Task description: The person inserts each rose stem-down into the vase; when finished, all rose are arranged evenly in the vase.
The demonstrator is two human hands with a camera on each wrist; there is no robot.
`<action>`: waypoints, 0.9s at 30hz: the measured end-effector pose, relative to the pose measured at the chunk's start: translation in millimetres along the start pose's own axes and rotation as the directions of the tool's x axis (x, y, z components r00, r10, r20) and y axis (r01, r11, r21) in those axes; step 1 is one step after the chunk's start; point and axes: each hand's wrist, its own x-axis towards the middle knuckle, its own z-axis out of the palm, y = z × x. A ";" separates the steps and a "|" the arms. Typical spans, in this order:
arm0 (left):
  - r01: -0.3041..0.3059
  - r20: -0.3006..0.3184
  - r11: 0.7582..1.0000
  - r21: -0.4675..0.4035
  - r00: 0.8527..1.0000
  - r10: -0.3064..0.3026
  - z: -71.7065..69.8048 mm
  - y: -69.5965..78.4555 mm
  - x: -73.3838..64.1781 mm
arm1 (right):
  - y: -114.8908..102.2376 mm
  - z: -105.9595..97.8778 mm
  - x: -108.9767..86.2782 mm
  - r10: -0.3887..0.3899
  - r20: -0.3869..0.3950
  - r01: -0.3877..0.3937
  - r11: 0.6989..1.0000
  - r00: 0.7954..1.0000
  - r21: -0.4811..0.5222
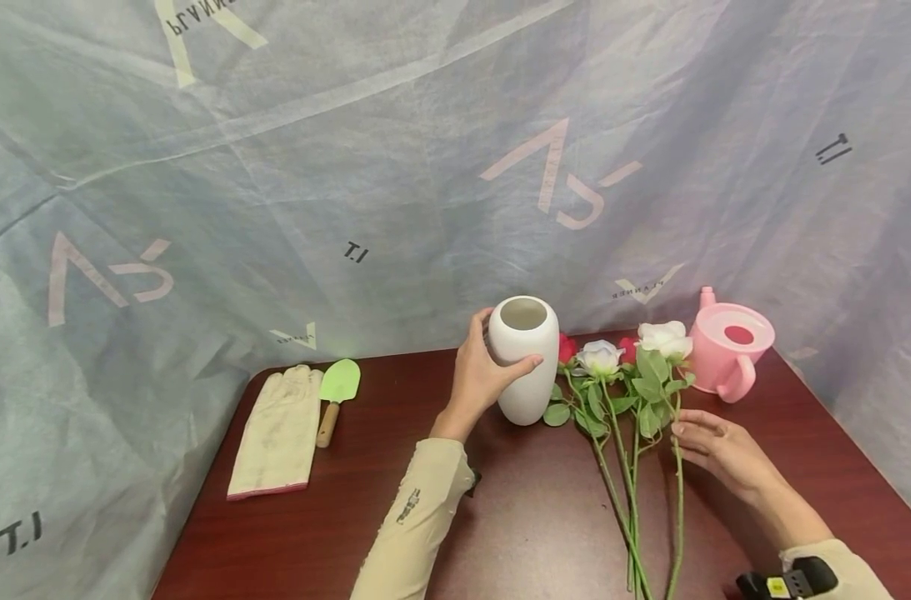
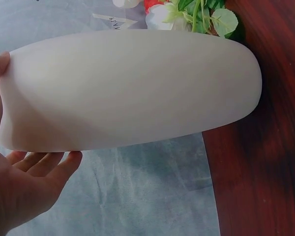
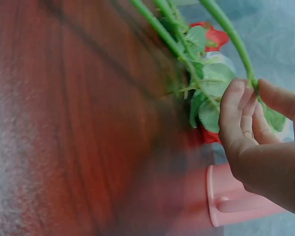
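Note:
My left hand (image 1: 479,367) grips a tall white vase (image 1: 528,383) near its mouth, thumb across the front and fingers round the far side. In the left wrist view the vase (image 2: 132,91) fills most of the picture. The right hand (image 1: 725,457) pinches the green stem of a white rose (image 1: 665,339) between thumb and fingertips. That pinch on the stem (image 3: 236,44) shows closely in the right wrist view. Beside it lie another white rose (image 1: 599,358) and red roses (image 1: 568,348), their long stems pointing toward me.
A pink watering can (image 1: 731,346) stands at the back right, close behind the right hand. Off to the left lie pale work gloves (image 1: 277,433) and a small green trowel (image 1: 339,382) with a wooden handle. Printed grey sheeting (image 1: 395,208) hangs behind the dark red table (image 1: 380,517).

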 end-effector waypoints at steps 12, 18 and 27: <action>-0.006 0.000 1.000 0.002 1.000 0.006 -0.5 0.0 0.1 | -25.1 9.4 5.3 -0.057 0.174 0.009 0.964 0.983 0.266; -0.006 -0.008 1.000 0.003 1.000 0.006 0.6 0.1 0.6 | -38.9 18.3 9.3 -0.084 0.175 0.023 0.944 0.981 0.329; -0.017 -0.004 1.000 -0.007 1.000 0.017 0.2 -0.7 1.4 | -49.8 30.7 15.9 -0.170 0.160 0.067 0.860 0.972 0.505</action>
